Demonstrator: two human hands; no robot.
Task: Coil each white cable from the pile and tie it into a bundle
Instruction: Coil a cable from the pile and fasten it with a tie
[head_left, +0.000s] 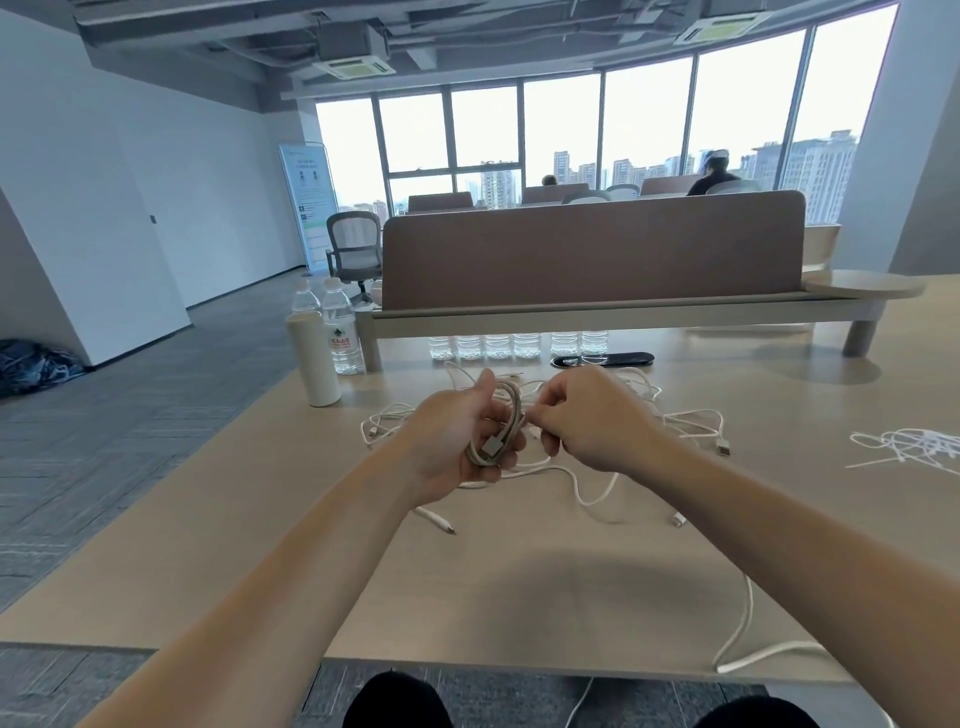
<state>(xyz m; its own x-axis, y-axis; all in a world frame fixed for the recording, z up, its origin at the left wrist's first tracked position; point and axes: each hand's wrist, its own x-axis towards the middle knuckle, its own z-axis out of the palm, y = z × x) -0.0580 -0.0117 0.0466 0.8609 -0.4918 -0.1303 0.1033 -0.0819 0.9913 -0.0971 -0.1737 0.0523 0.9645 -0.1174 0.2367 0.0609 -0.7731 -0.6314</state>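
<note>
My left hand (457, 436) holds a coiled white cable (501, 426) upright in its palm, a plug showing near the coil's lower end. My right hand (582, 415) is closed beside the coil and pinches something thin at its right side; whether that is the cable's end or a tie I cannot tell. Both hands hover above the pile of loose white cables (680, 421) spread on the light wooden table (519, 587). A heap of white ties (914, 447) lies at the right.
A white bottle (313, 358) and two clear water bottles (340, 332) stand at the table's left back. A brown desk divider (592, 254) on a raised shelf crosses behind, with small bottles and a black pad (602, 359) beneath. One long cable (748, 639) trails off the front edge.
</note>
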